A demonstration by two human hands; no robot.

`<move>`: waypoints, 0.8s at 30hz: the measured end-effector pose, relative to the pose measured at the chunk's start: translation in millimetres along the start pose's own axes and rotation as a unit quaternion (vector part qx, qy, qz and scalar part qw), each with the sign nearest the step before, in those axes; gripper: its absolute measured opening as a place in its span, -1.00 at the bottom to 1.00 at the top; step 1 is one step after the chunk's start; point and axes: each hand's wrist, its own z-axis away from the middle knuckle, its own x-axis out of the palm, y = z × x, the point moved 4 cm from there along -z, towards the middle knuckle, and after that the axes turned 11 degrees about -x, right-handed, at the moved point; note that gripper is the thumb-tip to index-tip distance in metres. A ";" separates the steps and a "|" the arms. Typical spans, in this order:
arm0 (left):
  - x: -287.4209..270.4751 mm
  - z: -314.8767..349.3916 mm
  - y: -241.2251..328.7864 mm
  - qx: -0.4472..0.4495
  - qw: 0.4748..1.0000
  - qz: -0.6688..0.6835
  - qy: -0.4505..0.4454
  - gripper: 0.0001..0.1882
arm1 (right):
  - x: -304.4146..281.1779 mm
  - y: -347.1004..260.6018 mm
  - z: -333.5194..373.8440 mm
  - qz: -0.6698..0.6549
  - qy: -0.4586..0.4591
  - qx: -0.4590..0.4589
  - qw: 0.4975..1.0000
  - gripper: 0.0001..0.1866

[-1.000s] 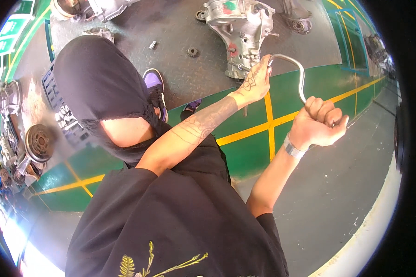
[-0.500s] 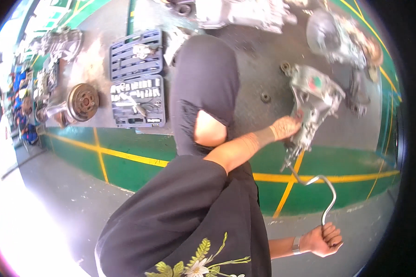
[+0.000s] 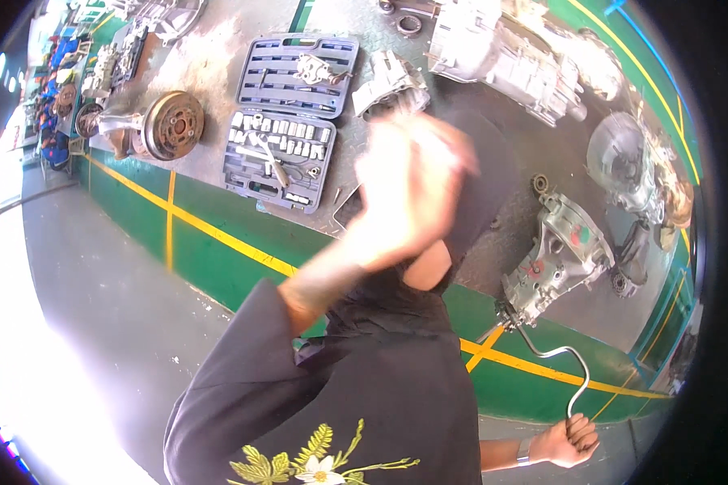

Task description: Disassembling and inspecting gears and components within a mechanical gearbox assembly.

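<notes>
My left hand (image 3: 412, 186) is raised close to the camera, in front of my dark trouser leg. Motion smears its fingers, so their position is unclear, and it appears to touch none of the parts. My right hand (image 3: 570, 443), with a watch band at the wrist, is wrapped round the lower end of a bent silver lever (image 3: 586, 373). The lever's upper end meets the narrow end of a cast-metal gearbox housing (image 3: 552, 255), which carries red and green marks. That housing lies tilted at the edge of the grey floor area.
A blue socket-set case (image 3: 260, 61) lies unfolded at the left, near a rusty brake drum (image 3: 174, 125). Beyond sit a small aluminium housing (image 3: 390, 85), a large gearbox (image 3: 493, 48) and a bell-shaped housing (image 3: 619, 153). A metal ring (image 3: 539, 184) stands by the marked housing.
My left hand has left the gearbox housing and risen left toward the camera. My right hand still holds the lever. The view has shifted, so the parts sit lower and further right.
</notes>
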 end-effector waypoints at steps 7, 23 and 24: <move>12.1 57.6 -387.1 -0.393 0.896 -0.005 0.207 -0.76 | 92.1 56.8 -10.0 -0.029 -0.178 0.111 0.977 -0.56; -2.2 10.5 -510.2 -0.460 0.777 -0.428 0.033 -0.65 | 162.7 113.7 8.3 -0.091 -0.336 0.238 0.907 -0.56; -2.8 12.7 -514.4 -0.458 0.791 -0.405 0.023 -0.67 | 162.3 113.8 7.4 -0.091 -0.334 0.236 0.908 -0.56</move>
